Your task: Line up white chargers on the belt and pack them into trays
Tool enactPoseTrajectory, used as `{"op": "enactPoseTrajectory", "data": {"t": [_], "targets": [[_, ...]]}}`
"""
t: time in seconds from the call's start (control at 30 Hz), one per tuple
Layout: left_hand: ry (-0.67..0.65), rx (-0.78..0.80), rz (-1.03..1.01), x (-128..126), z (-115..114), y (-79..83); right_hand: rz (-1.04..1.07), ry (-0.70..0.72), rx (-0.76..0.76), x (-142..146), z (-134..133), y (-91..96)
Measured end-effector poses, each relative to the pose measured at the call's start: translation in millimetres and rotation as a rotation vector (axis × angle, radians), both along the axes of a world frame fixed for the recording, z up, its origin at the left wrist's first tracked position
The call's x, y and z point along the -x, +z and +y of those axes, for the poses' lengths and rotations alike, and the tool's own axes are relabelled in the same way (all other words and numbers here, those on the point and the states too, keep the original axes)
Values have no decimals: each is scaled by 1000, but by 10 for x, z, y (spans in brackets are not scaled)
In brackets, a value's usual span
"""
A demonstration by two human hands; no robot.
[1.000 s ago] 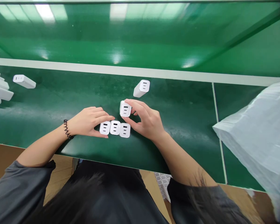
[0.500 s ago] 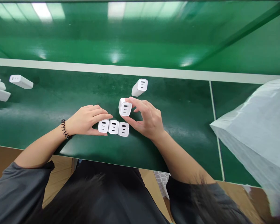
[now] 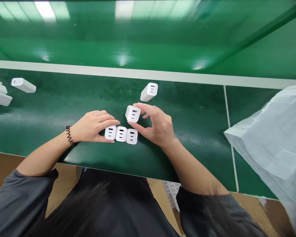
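Three white USB chargers stand side by side in a row, ports facing up: a left one (image 3: 110,133), a middle one (image 3: 121,134) and a right one (image 3: 132,136). My left hand (image 3: 95,126) has thumb and fingers closed around the left charger of the row. Just behind the row, my right hand (image 3: 156,125) pinches another white charger (image 3: 133,114) between thumb and fingers, its port face tilted toward me. Farther back, a single charger (image 3: 149,92) rests on the green table, beyond my right fingers.
At the far left lie several stacked white chargers (image 3: 0,98), with one more charger (image 3: 24,85) beside them. A translucent white plastic sheet (image 3: 268,138) covers the table's right end. A pale strip (image 3: 88,70) runs along the back of the green surface (image 3: 199,108).
The charger in my right hand has tilted slightly. My left hand keeps its hold on the row's left charger, and the row stays in place.
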State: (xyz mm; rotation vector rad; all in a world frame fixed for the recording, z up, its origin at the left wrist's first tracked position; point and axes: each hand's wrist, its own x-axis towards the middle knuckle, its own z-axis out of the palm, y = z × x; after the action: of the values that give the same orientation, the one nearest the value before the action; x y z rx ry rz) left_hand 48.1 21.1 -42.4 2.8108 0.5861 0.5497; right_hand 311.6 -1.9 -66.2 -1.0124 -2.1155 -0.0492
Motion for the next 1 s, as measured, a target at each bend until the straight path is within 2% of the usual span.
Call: {"op": "enactPoseTrajectory", "data": {"t": [0.53, 1.0], "targets": [[-2, -5, -11, -3, 12, 17, -2, -11, 34, 0, -4, -7], [0, 121, 54, 41, 44, 19, 31, 8, 20, 5, -6, -22]]}}
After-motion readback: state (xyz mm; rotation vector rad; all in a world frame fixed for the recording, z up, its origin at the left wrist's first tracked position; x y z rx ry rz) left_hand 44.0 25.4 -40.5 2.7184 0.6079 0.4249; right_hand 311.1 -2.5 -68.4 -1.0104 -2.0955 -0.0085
